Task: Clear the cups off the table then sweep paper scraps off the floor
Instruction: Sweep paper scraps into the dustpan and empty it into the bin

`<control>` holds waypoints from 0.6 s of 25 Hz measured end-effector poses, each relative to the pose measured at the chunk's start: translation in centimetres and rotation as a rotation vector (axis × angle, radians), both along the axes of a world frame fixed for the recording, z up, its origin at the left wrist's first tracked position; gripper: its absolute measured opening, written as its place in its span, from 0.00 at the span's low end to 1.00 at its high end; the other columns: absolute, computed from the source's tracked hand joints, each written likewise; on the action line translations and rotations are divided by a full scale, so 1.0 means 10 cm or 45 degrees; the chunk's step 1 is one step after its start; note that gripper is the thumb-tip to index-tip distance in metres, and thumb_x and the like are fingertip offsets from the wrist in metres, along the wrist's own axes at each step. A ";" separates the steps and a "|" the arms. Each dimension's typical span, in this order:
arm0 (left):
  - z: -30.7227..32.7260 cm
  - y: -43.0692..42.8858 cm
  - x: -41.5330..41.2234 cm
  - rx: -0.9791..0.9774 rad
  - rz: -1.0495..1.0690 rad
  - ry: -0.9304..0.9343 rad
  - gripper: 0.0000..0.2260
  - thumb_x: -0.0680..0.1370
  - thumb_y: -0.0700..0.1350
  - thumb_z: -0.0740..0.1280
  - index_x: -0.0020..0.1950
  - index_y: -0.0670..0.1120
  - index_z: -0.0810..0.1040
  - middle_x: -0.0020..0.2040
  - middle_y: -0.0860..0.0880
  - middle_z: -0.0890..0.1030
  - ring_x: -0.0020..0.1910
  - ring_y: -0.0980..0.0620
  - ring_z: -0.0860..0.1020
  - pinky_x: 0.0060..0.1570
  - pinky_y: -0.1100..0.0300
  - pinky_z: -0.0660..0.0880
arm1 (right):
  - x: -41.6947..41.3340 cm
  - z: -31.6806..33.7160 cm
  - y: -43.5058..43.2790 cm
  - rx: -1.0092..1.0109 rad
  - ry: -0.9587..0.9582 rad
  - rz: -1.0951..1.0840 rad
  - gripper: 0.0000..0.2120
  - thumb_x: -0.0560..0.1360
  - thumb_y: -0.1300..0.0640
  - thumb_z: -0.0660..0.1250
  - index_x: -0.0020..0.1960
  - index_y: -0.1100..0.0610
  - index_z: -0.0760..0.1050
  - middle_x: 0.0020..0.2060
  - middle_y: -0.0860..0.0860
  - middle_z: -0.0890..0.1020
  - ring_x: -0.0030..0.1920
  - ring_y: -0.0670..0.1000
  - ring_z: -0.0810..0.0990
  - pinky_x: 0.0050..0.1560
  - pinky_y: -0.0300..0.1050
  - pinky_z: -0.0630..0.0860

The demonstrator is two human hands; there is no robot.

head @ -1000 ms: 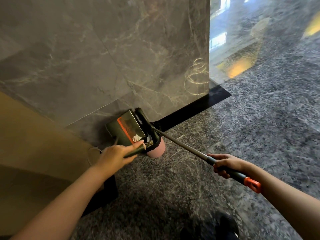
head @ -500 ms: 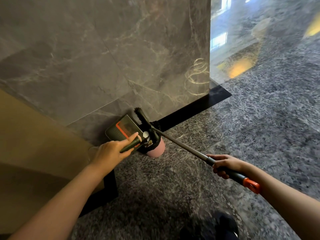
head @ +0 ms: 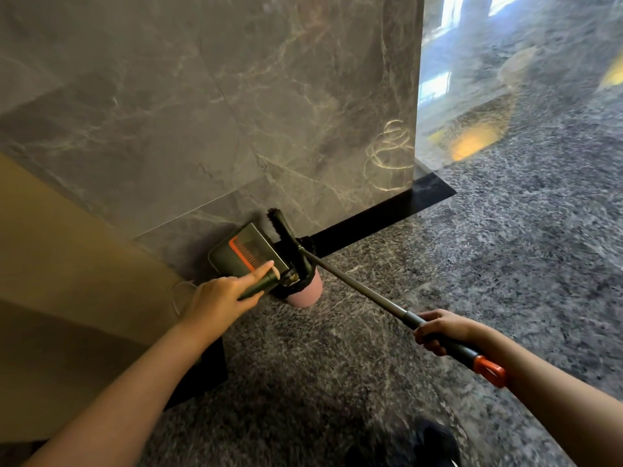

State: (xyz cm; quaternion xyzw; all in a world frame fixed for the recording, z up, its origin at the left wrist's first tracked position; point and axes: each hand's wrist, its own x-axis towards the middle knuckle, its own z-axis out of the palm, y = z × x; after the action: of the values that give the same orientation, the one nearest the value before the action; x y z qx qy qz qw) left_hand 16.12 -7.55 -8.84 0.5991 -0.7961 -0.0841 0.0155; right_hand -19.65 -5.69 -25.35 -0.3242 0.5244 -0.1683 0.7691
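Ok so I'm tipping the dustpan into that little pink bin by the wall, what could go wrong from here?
One: the pink bin looks narrower than the dustpan, so its contents could slide past the rim onto the floor. Two: the head of the broom crowds the bin's opening; a push from the right hand might tip it. Three: the left hand holds the dustpan handle with its index finger stretched out, so the pan could twist.
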 end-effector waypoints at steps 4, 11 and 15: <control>0.14 -0.10 -0.06 -0.193 0.338 0.357 0.26 0.76 0.45 0.69 0.73 0.56 0.64 0.44 0.42 0.81 0.44 0.43 0.80 0.42 0.53 0.74 | 0.13 0.07 -0.01 0.003 -0.032 -0.051 0.06 0.75 0.74 0.56 0.45 0.65 0.68 0.18 0.53 0.68 0.15 0.48 0.67 0.16 0.33 0.64; 0.33 -0.21 0.15 -0.441 0.664 0.720 0.23 0.77 0.44 0.67 0.72 0.48 0.68 0.37 0.41 0.76 0.32 0.44 0.74 0.36 0.47 0.76 | 0.31 0.29 0.08 -0.063 -0.082 -0.110 0.07 0.73 0.75 0.58 0.46 0.66 0.71 0.18 0.54 0.71 0.15 0.48 0.68 0.15 0.34 0.65; 0.52 -0.27 0.15 -0.510 0.645 0.862 0.23 0.77 0.42 0.68 0.72 0.47 0.68 0.37 0.43 0.76 0.23 0.48 0.70 0.21 0.57 0.72 | 0.34 0.56 0.09 -0.179 -0.089 -0.165 0.11 0.66 0.74 0.65 0.47 0.66 0.71 0.17 0.55 0.69 0.14 0.49 0.67 0.16 0.33 0.64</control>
State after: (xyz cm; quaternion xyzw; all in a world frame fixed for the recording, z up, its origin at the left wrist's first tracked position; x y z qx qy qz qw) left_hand 17.66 -10.30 -3.65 0.6988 -0.5754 -0.1130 0.4098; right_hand -16.29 -4.82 -19.72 -0.3368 0.5041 -0.2654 0.7497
